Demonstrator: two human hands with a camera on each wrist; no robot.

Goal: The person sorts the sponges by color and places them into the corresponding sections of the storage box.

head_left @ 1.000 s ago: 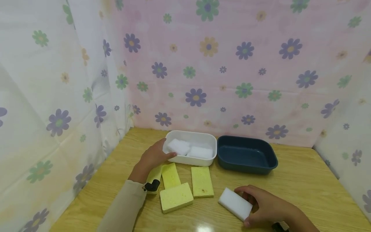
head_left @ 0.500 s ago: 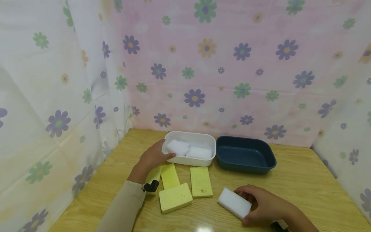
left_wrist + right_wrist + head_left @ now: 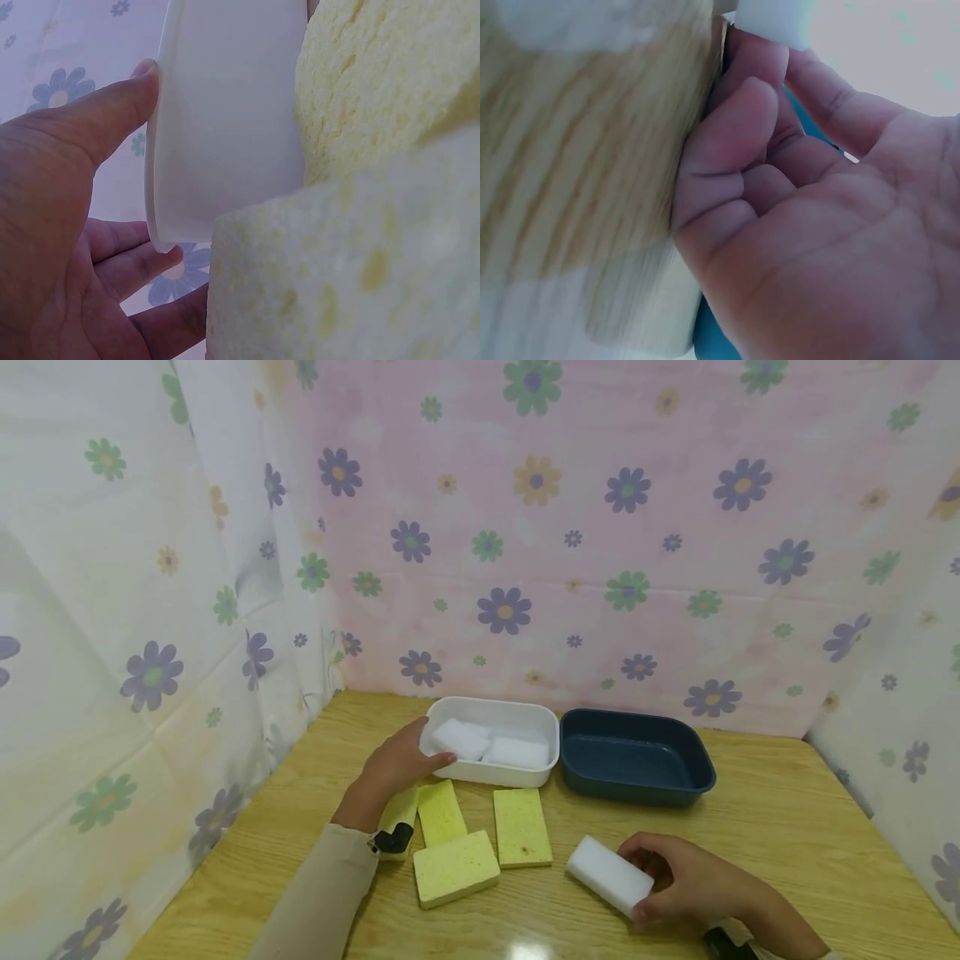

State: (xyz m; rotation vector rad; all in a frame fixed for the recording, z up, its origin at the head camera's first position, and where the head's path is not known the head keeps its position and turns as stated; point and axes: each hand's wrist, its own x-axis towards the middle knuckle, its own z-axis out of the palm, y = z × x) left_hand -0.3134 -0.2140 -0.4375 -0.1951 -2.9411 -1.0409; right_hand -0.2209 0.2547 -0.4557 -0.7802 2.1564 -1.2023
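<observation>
At the near right, my right hand [image 3: 693,878] pinches a white sponge block [image 3: 611,875] by its right end. In the right wrist view, the fingers [image 3: 735,127] are curled close to the table, with a corner of the white block [image 3: 771,21] at the tips. My left hand [image 3: 395,766] holds the left end of a white plastic bin [image 3: 517,777], its thumb [image 3: 124,105] against the rim. Inside the bin lie two white sponge blocks [image 3: 463,740]. The left wrist view shows yellow sponges [image 3: 382,82] close by, hiding some fingertips.
Several yellow sponges [image 3: 522,828] lie on the wooden table [image 3: 795,843] in front of the white bin, one partly under my left wrist. A dark blue bin [image 3: 637,792] stands against the white one's right side. Flowered cloth [image 3: 570,568] walls the back and sides.
My right hand has raised and tilted the white sponge block slightly, shifting a little away from me. My left hand stays at the white bin; the yellow sponges have not moved.
</observation>
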